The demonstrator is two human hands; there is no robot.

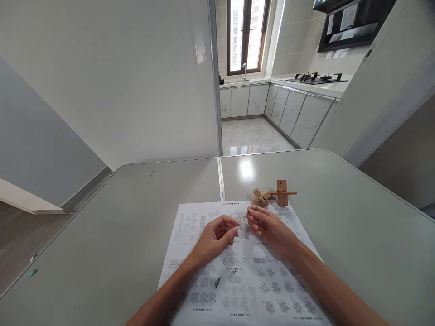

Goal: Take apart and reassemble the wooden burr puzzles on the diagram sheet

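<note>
Over the printed sheet, my left hand is half curled, with a gap between thumb and index finger, and nothing shows in it. My right hand faces it a short way off. Its thumb and fingertips are pressed together; anything small between them is hidden from me. Just beyond the right hand lie joined wooden pieces bearing a dark mark. Touching or very near them is an upright wooden block with a thin stick through it.
The paper shows rows of small printed diagrams and rests on a grey-green table with a metal seam. A small green bit is by the left edge. Past the table are a white wall and a kitchen counter.
</note>
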